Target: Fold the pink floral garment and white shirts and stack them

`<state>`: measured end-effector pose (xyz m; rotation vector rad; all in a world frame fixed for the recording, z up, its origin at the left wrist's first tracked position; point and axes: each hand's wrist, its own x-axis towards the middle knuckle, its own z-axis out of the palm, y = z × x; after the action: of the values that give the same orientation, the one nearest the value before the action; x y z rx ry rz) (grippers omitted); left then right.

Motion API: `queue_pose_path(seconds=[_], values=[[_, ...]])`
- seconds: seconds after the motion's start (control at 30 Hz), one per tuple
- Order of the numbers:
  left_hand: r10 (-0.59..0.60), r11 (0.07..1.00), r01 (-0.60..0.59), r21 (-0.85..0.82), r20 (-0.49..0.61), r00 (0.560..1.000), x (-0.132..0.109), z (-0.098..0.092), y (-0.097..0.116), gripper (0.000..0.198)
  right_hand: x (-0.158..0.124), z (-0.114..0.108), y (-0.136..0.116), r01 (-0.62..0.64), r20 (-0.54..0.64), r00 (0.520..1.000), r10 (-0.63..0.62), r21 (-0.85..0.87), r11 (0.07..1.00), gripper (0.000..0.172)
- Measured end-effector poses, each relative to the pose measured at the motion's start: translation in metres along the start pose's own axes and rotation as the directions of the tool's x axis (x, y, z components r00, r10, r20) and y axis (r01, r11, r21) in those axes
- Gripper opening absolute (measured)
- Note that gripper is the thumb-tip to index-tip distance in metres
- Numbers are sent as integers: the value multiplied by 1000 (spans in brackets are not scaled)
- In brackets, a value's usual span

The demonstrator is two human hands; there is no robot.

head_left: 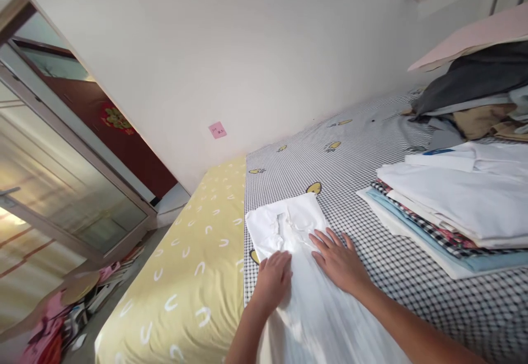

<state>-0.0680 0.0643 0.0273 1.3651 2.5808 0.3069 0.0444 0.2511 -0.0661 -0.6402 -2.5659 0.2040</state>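
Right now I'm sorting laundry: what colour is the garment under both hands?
White garment, plain; head view shows it best.

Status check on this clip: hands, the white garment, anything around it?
Left hand and right hand flat on white garment, open. Garment spread on checked bedsheet. Stack of folded clothes to the right, apart.

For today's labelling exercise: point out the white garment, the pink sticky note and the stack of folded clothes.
white garment [295,218]: head view, its crumpled top end.
pink sticky note [217,130]: head view, its middle.
stack of folded clothes [454,199]: head view, top white piece.
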Motion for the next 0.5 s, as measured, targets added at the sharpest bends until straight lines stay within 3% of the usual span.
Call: queue_pose_path(seconds=[0.07, 0.13, 0.17, 0.23, 0.3, 0.37, 0.43, 0.47, 0.5], values=[[97, 993, -95, -65, 32, 995, -22, -1, -6, 51, 0, 0, 0, 3, -6, 1000, -3, -19, 1000, 47], [144, 973, -144, -182, -16, 989, -43, 0, -13, 42, 0, -1, 0, -1, -6, 1000, 1, -35, 999, 47], [118, 956, -138, -259, -90, 989, -54, 2, -18, 37, -1, -1, 0, -3, -4, 1000, 3, -41, 999, 47], [-62, 898, -74, -433, -292, 954, -76, 11, -30, 32, -1, -2, 1, -2, -3, 1000, 1, -54, 999, 47], [-350, 793, 7, -609, -446, 823, -101, 27, -45, 37, -1, -3, 1, 4, -4, 1000, -5, -71, 997, 47], [-631, 639, 90, -764, -454, 629, -128, 53, -62, 48, -1, -5, 1, 7, 0, 1000, -7, -89, 996, 47], [-823, 444, 139, -885, -341, 455, -154, 85, -75, 59, -2, -7, 1, 7, 11, 1000, -6, -105, 994, 47], [-881, 336, 157, -929, -250, 402, -167, 101, -80, 64, -2, -7, 1, 7, 17, 1000, -5, -110, 994, 47], [-915, 225, 175, -959, -146, 377, -177, 117, -83, 67, -2, -8, 1, 8, 23, 1000, -6, -112, 994, 48]])
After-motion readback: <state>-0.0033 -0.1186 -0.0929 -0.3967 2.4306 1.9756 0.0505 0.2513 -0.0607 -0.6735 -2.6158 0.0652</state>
